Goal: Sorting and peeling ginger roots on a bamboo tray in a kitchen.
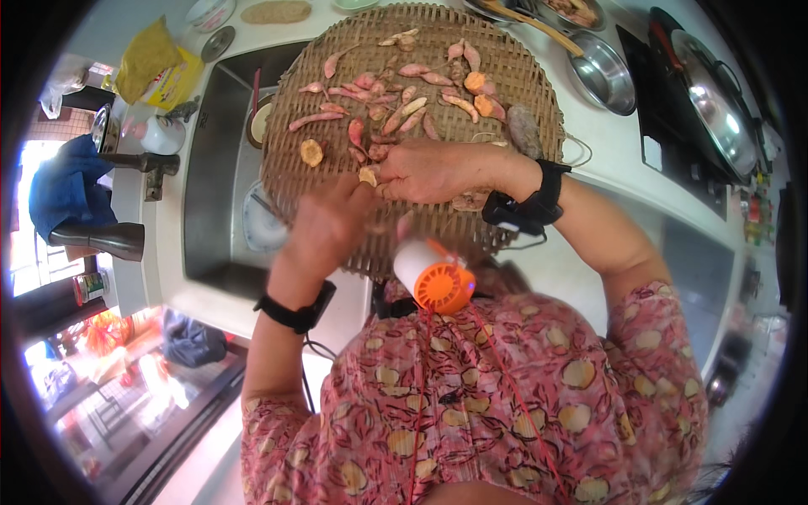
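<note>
A round woven bamboo tray (297, 82) lies partly over the sink and holds many small pink sweet potatoes (413, 69). Over its lower middle, my right hand (429, 170) is closed around a piece of sweet potato (368, 176) with a pale cut face. My left hand (338, 218), slightly blurred, has its fingers bent against the same piece. To their left lies a cut sweet potato piece (312, 153), its orange-yellow face up. Two pieces with orange flesh (475, 82) and a larger brownish root (524, 130) rest at the tray's right side.
The steel sink (211, 158) holds a dish (262, 218), with its tap (151, 165) on the left. At right are a steel bowl (601, 72) and a lidded wok (713, 101) on the cooktop. A small orange and white fan (442, 284) hangs at my chest.
</note>
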Demonstrator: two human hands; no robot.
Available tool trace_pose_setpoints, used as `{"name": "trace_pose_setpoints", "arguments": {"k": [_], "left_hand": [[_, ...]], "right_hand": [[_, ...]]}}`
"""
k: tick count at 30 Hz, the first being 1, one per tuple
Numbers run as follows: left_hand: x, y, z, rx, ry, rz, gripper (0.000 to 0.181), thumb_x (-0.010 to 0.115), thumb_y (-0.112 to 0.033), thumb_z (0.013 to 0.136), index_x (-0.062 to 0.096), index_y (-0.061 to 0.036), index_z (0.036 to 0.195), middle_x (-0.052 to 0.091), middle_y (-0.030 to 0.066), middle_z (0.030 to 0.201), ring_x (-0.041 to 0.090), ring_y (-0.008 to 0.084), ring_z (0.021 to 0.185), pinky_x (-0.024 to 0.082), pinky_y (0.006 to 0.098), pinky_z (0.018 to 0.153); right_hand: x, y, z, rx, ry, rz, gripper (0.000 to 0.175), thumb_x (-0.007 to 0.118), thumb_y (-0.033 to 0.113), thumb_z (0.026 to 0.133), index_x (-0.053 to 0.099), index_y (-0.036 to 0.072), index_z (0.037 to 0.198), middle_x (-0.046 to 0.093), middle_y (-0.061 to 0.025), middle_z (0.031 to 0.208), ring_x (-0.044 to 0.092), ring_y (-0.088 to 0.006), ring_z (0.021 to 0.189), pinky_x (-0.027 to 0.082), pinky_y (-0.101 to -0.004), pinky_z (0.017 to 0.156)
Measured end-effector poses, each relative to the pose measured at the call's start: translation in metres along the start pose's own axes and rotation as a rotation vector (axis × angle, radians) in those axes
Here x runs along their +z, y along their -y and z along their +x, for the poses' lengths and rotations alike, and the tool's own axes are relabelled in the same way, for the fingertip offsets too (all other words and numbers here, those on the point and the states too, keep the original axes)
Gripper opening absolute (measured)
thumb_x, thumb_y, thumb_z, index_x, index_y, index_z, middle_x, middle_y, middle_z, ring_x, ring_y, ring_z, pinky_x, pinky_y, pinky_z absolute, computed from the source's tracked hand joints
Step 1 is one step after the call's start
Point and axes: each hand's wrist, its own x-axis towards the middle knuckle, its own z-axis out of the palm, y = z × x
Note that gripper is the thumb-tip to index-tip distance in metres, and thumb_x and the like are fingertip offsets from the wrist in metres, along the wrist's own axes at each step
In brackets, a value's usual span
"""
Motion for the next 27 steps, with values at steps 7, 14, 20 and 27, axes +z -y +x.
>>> {"name": "trace_pose_setpoints", "arguments": {"k": [7,14,20,27], "left_hand": [[-0.029,0.006,0.003,-0.011,-0.308,0.038,0.015,0.064,0.003,0.072,0.055,0.0013,0.085,0.055,0.0133,0.074,0.055,0.032,0.061,0.042,0.0386,0.048],[-0.046,0.005,0.005,0.02,-0.249,0.133,0.036,0.068,0.0,0.069,0.056,0.0008,0.103,0.057,0.0145,0.091,0.058,0.0301,0.069,0.044,0.0356,0.052],[-0.042,0.002,0.006,0.183,-0.146,0.281,0.05,0.068,-0.013,0.066,0.056,-0.0019,0.112,0.055,0.0105,0.09,0.056,0.0225,0.067,0.046,0.0344,0.055],[-0.044,0.003,0.009,0.24,-0.045,-0.032,0.044,0.066,-0.003,0.061,0.056,0.0026,0.104,0.058,0.0132,0.085,0.058,0.0301,0.068,0.047,0.0372,0.056]], "right_hand": [[-0.01,0.026,0.0,0.107,-0.013,0.94,0.027,0.051,0.022,0.089,0.06,-0.001,0.077,0.054,-0.0073,0.06,0.05,-0.0123,0.05,0.038,-0.0253,0.044],[-0.012,0.006,-0.001,0.014,0.183,1.408,0.029,0.048,0.022,0.09,0.058,-0.005,0.086,0.057,-0.0123,0.067,0.049,-0.0143,0.046,0.038,-0.0237,0.039],[-0.007,-0.002,-0.016,0.159,0.257,1.463,0.035,0.048,0.029,0.089,0.059,-0.003,0.084,0.061,-0.0159,0.071,0.052,-0.0171,0.044,0.044,-0.0252,0.04],[-0.005,0.002,-0.016,0.117,0.309,1.322,0.038,0.049,0.032,0.09,0.063,-0.003,0.086,0.063,-0.0107,0.07,0.063,-0.0178,0.054,0.046,-0.0264,0.042]]}}
